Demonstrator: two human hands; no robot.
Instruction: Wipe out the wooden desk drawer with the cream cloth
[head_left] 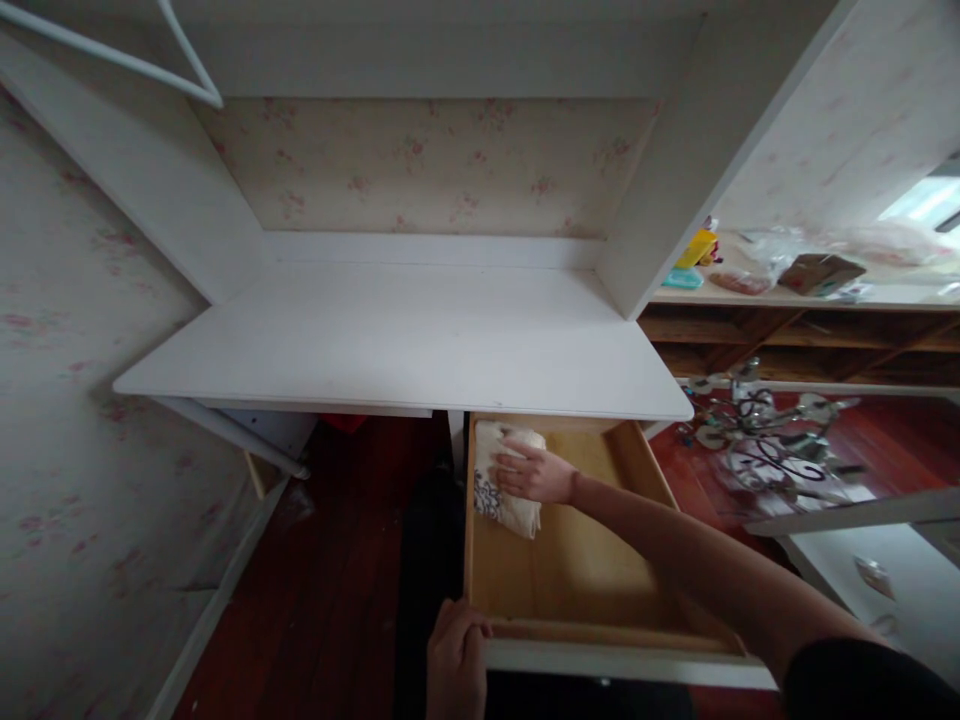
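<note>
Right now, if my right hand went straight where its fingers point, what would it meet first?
Your right hand rests on the folded patterned cloth; past that, probably the drawer's left wall, though depth is unclear.

Chandelier (765,432) on red floor (322,590), floral wallpaper (420,170), brown box (820,272)

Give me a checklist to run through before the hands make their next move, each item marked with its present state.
1. Pale wooden drawer with a white front pulled out: ok.
2. Folded cream cloth with a dark pattern lying inside the drawer, toward its left side: ok.
3. Bare right hand on the cloth: ok, fingers extended over its top.
4. Bare left hand clear of the drawer: not ok, it holds the front left corner.
5. Nothing underneath the cloth: cannot tell, hidden.
</note>
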